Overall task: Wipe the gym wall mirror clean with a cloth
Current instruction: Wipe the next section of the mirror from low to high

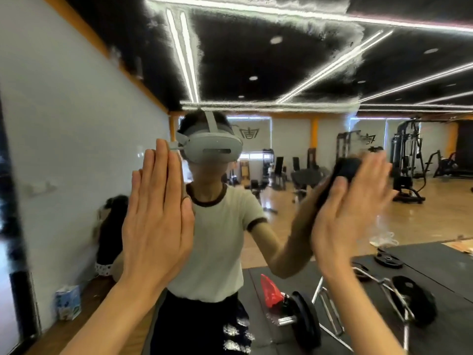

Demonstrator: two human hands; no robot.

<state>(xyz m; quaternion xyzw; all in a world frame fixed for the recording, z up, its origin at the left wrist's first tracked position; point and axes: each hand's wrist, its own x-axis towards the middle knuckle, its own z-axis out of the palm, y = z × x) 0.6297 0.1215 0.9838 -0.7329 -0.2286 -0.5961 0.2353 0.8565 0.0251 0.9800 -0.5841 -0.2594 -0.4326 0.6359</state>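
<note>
Left hand (156, 219): flat on the mirror (294, 139), fingers straight and together.
Right hand (350, 213): blurred, fingers straight, pressing the cloth (344, 172) against the glass.
Cloth: dark, under the right fingers, at head height.
Mirror: reflects a dumbbell (299, 319) and a red bag (270, 290) on a black mat.

Bright ceiling strips, blurred right hand (350, 208)
</note>
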